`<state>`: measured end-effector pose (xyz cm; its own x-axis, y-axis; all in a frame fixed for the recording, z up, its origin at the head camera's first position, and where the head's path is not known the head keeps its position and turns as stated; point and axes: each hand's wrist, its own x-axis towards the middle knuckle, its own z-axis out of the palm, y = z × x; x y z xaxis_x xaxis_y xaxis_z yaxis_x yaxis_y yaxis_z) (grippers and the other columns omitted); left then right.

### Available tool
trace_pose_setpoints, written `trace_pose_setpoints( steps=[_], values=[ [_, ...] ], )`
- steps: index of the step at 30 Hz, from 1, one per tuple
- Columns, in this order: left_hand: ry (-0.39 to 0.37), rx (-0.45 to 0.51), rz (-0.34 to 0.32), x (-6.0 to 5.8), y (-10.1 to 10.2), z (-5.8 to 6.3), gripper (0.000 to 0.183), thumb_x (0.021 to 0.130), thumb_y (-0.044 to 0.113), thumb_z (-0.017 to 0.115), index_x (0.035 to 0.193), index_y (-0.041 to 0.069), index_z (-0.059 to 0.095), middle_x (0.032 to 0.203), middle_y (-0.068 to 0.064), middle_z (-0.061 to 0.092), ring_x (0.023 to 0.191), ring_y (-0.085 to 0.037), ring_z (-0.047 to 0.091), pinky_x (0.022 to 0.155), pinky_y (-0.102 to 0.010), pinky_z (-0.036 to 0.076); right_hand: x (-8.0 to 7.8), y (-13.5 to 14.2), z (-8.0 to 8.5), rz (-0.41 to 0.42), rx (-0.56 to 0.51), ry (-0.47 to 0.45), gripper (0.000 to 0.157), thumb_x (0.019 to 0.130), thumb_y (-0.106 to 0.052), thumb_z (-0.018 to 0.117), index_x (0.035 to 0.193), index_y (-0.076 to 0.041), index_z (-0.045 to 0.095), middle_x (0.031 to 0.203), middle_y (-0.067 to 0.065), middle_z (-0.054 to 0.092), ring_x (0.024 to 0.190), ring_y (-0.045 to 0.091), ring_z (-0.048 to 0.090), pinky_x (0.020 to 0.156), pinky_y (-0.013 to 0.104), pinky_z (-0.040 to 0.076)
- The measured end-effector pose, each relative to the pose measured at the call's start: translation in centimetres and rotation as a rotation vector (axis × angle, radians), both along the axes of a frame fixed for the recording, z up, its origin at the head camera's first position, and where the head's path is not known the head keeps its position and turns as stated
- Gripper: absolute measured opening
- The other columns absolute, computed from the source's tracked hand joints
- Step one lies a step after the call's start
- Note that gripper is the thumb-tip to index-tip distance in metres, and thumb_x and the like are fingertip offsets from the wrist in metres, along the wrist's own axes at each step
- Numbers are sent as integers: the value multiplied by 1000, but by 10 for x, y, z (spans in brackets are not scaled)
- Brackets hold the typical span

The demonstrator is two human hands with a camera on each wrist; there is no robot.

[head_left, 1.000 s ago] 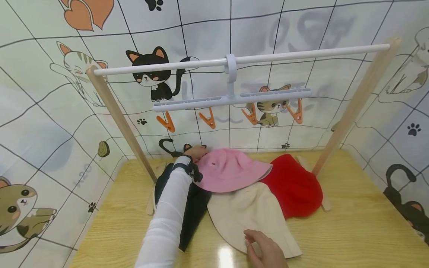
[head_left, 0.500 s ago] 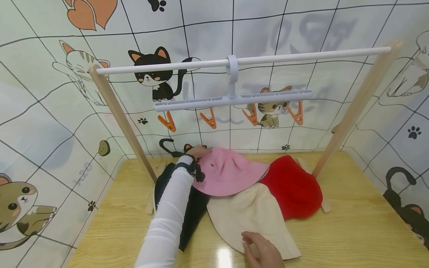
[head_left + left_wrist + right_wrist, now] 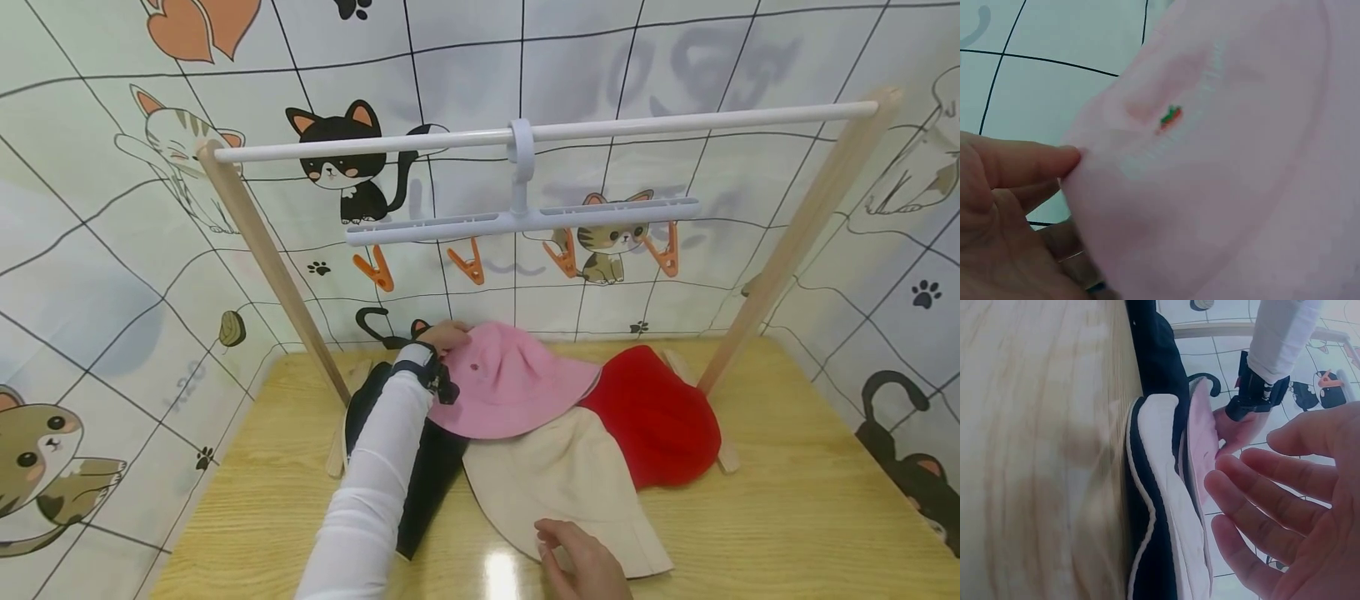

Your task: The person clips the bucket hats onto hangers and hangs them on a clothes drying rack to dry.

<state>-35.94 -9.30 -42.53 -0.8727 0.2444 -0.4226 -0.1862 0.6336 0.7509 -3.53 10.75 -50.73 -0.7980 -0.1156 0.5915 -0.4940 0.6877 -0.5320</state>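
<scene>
A pink bucket hat (image 3: 517,383) lies at the back of the pile. My left hand (image 3: 446,335) pinches the left edge of its crown, fingertips right at the cloth in the left wrist view, some fingers hidden behind it. A small red and green motif (image 3: 1171,117) marks the crown. My right hand (image 3: 583,560) hovers over the front of a cream hat (image 3: 562,483), fingers relaxed and holding nothing. A black hat (image 3: 431,475) lies partly under my left forearm. To the right, a red hat (image 3: 656,421) tucks against the pink and cream ones.
Above the hats, a pale hanger (image 3: 450,227) with several orange clips (image 3: 468,265) hangs from a white rod (image 3: 675,125). Wooden posts (image 3: 277,275) hold the rod at both sides. The wooden table (image 3: 810,517) meets a cat-patterned backdrop (image 3: 480,67) behind.
The pink hat's crown has risen slightly and shifted a little left, with my left hand still at its edge. My right hand has drifted slightly left.
</scene>
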Motion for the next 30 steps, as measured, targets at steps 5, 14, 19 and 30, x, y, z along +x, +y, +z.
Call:
trace_pose_setpoints(
  steps=[5,14,19,30],
  values=[
    [47,22,21,-4,0,-1,30,92,4,48,119,-4,60,110,-12,52,97,-26,47,80,-35,41,-1,-1,-3,18,0,12,35,63,5,80,93,-10,69,83,-13,64,71,2,59,61,16,47],
    [88,5,15,-3,-1,0,22,92,20,58,86,-1,55,86,-7,45,80,-20,46,66,-29,39,0,-4,0,25,-13,-15,32,67,3,78,94,-11,69,85,-13,64,72,3,59,58,21,48],
    [106,21,42,-3,-3,-4,32,93,18,61,114,-5,57,101,-10,50,90,-22,48,74,-30,41,1,-5,1,30,-13,-46,30,69,2,77,94,-11,69,85,-13,64,72,4,59,58,24,49],
    [191,99,17,-2,-17,3,36,91,5,55,127,1,58,126,-17,52,104,-28,49,85,-40,44,-6,-8,20,48,26,-125,24,76,-2,76,97,-10,69,87,-12,65,75,6,60,65,27,52]
  ],
)
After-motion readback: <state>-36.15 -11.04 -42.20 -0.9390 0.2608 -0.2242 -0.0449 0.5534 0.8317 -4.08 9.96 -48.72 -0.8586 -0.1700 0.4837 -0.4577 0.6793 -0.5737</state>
